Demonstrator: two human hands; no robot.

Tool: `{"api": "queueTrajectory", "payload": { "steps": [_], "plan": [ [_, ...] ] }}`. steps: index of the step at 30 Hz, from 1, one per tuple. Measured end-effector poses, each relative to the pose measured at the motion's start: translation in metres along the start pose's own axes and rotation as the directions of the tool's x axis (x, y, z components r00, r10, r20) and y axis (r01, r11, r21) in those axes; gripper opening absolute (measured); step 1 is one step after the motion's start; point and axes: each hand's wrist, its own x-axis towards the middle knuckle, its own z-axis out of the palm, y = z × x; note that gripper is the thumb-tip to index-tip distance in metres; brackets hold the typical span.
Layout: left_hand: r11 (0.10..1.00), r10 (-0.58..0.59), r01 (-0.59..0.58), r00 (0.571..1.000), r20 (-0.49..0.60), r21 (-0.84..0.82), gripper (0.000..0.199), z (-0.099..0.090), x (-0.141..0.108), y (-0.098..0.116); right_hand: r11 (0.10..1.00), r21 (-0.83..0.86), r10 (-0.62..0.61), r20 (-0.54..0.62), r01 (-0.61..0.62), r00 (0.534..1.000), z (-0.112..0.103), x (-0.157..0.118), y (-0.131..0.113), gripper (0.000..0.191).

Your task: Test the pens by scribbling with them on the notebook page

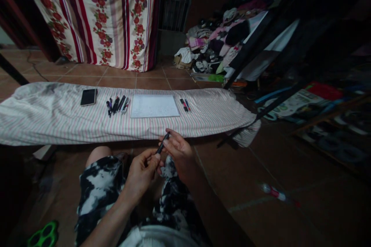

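Observation:
A dark pen point(162, 142) is held between my two hands above my lap, slanting up to the right. My left hand point(145, 163) pinches its lower end between thumb and fingers. Around its upper part are the thumb and fingers of my right hand point(179, 150), the index finger stretched near the tip. Beyond them, a spiral notebook point(155, 105) lies open on a striped cloth point(139, 129). A group of several pens point(117, 105) rests left of the notebook. Two more pens point(185, 105) lie to its right.
A phone point(88, 97) lies on the cloth at the left. Behind hangs a floral curtain point(98, 19). Piled clothes point(217, 42) stand at the back right. A plastic bottle point(274, 192) lies on the tiled floor, right; a green object point(43, 234) is at lower left.

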Motion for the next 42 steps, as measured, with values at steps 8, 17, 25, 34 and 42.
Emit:
{"api": "queueTrajectory", "payload": {
  "steps": [8,17,25,34,42],
  "plan": [
    [0.999,-0.051,0.051,0.997,0.066,0.004,0.049,-0.007,0.027,0.002,0.999,-0.005,0.034,0.004,-0.034,0.999,-0.001,0.031,0.002,0.049],
    [0.999,-0.054,0.054,0.996,0.065,0.006,0.053,-0.009,0.121,0.010,0.998,-0.032,0.060,0.008,-0.059,0.998,-0.003,0.126,-0.002,0.051],
    [0.994,-0.052,0.063,0.992,0.112,-0.095,0.039,-0.019,0.212,0.018,0.997,0.052,0.057,-0.074,-0.053,0.996,-0.009,0.214,-0.001,0.047],
    [0.998,-0.057,0.057,0.995,0.080,-0.003,0.044,-0.028,0.256,0.006,0.997,0.004,0.073,-0.095,-0.073,0.993,-0.005,0.255,0.014,0.046],
    [0.992,-0.122,0.122,0.993,0.004,0.029,0.039,-0.036,0.266,-0.004,0.989,-0.026,0.141,-0.094,-0.144,0.986,-0.005,0.264,0.035,0.038]
  ]
}}
